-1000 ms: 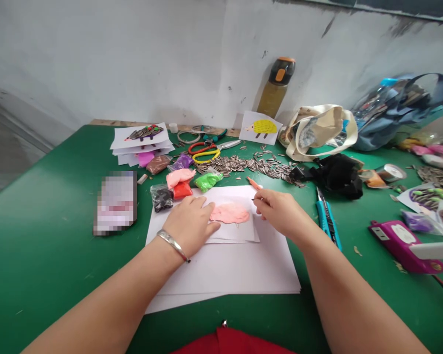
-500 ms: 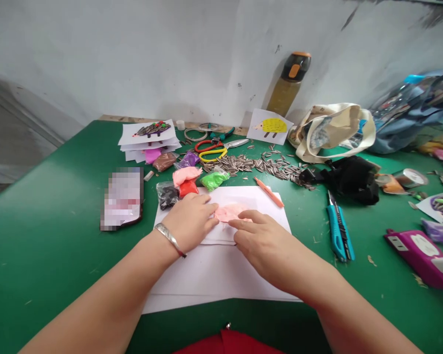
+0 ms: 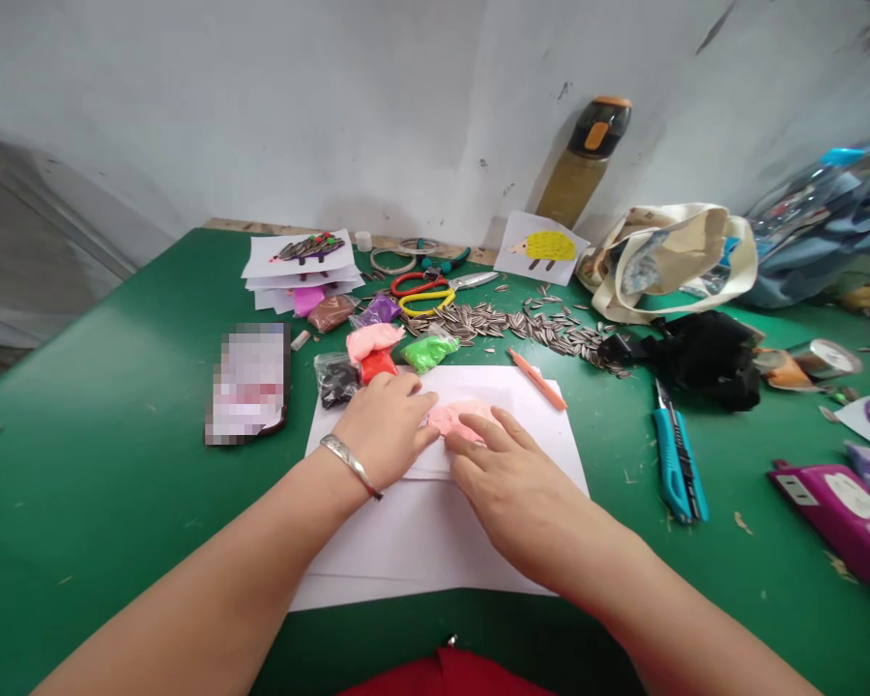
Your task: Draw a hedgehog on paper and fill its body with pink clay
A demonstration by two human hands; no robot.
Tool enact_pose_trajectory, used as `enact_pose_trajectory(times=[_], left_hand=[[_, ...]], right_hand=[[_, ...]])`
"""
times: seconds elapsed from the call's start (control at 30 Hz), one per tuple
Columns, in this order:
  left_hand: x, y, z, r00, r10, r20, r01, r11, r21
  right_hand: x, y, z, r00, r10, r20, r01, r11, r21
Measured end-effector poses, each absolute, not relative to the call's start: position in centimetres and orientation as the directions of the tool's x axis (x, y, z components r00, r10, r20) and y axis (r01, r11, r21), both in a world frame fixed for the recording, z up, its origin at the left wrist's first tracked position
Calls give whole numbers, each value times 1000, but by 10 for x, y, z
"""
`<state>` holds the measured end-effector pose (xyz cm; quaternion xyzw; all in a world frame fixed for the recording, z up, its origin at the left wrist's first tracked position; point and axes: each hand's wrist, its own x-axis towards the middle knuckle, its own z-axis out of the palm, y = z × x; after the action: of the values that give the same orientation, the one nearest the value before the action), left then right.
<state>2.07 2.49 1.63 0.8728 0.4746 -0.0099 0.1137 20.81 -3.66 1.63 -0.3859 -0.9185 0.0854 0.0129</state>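
A flat patch of pink clay (image 3: 458, 417) lies on a small white sheet over larger white paper (image 3: 406, 532). My left hand (image 3: 388, 425) rests at the patch's left edge, fingers apart, holding nothing. Over its right part my right hand (image 3: 500, 469) is spread, with fingertips touching the clay. Just beyond are bags of black clay (image 3: 335, 380), pink clay (image 3: 374, 340), red clay (image 3: 378, 364) and green clay (image 3: 430, 349). An orange marker (image 3: 537, 379) lies at the paper's upper right.
Sunflower seeds (image 3: 551, 331) and scissors (image 3: 426, 290) lie behind the paper. A teal cutter (image 3: 678, 454) and magenta case (image 3: 833, 517) are right; a phone (image 3: 250, 385) is left. A bottle (image 3: 584, 159), cloth bag (image 3: 667, 261) and hedgehog picture (image 3: 540, 248) stand near the wall.
My right hand's fingers have shifted slightly left over the clay and spread more. The whole view has moved a little; my left hand stays beside the clay.
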Motion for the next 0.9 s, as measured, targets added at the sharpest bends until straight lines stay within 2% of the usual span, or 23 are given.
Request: enact_pose_trajectory(times=[0.23, 0.37, 0.63, 0.9], left_hand=[[17, 28, 16, 583, 803, -124, 804, -550, 225], [15, 29, 16, 595, 796, -108, 791, -557, 253], [17, 28, 15, 565, 816, -125, 817, -531, 226], [14, 31, 12, 593, 798, -110, 795, -558, 237]], right_hand=[[216, -32, 24, -676, 736, 1, 714, 656, -243], [214, -32, 18, -671, 741, 13, 720, 655, -229], [206, -33, 10, -696, 718, -19, 704, 677, -216], [208, -30, 10, -688, 724, 57, 699, 681, -220]])
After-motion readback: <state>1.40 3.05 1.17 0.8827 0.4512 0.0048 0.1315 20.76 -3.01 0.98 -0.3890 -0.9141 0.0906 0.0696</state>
